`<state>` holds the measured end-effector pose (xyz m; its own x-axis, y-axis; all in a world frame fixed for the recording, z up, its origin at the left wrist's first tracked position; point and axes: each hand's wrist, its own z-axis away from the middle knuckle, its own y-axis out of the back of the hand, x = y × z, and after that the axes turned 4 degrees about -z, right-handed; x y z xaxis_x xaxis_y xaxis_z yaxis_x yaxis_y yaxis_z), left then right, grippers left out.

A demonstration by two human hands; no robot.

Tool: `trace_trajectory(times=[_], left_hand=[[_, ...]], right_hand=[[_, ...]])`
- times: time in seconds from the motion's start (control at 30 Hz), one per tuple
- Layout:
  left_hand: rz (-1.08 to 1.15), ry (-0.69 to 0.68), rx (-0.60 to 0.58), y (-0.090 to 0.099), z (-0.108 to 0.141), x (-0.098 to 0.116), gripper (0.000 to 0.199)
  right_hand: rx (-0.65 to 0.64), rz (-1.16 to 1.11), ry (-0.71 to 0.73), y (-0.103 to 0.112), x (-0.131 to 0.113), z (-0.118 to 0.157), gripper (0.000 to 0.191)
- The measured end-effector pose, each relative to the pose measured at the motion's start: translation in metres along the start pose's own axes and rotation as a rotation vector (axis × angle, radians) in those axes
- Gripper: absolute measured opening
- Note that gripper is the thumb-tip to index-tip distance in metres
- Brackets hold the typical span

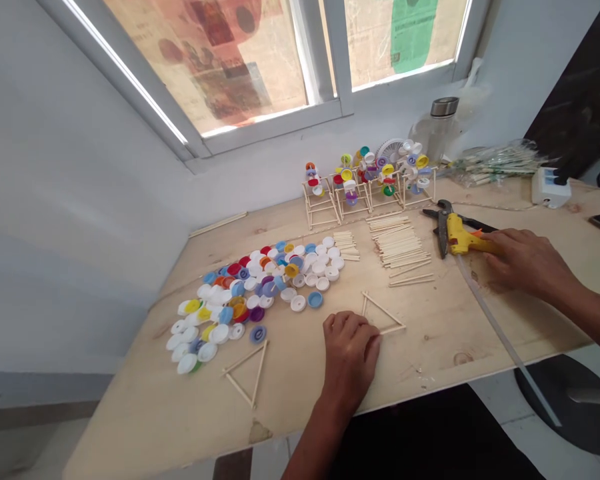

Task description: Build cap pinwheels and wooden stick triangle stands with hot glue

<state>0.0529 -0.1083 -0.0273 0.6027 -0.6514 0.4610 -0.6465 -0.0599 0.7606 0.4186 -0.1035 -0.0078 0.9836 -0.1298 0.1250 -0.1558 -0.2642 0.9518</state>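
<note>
My right hand (525, 263) is wrapped round the handle of a yellow hot glue gun (461, 239) on the right of the table. A long clear glue stick (500, 333) trails from the gun past the table's front edge. With curled fingers, my left hand (351, 353) holds the left corner of a triangle of thin wooden sticks (386, 311), which lies flat; that corner is hidden under the fingers. Another stick triangle (247, 373) lies to the left. Behind the glue gun's nozzle are dark-handled pliers (443, 227).
Many coloured bottle caps (260, 280) spread over the left half. Loose sticks (400, 243) lie in a pile at the middle. Stick frames with cap wheels (370, 190) stand along the wall, near a glass bottle (435, 133), bagged sticks (500, 163) and a white power socket (550, 187).
</note>
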Motion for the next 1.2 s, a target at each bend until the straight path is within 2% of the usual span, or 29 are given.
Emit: trace_trajectory(times=[0.27,0.7,1.2], left_hand=[[0.004,0.083,0.009,0.001,-0.003,-0.001,0.009],[-0.059,0.063,-0.004,-0.003,-0.004,-0.003,0.013],[-0.062,0.009,-0.046,0.0,-0.01,-0.006,0.014]], right_hand=[[-0.006,0.021,-0.005,-0.008,0.003,-0.008,0.045],[-0.066,0.053,0.0,-0.006,-0.003,-0.011,0.047],[-0.128,0.046,0.007,0.001,-0.015,-0.028,0.043]])
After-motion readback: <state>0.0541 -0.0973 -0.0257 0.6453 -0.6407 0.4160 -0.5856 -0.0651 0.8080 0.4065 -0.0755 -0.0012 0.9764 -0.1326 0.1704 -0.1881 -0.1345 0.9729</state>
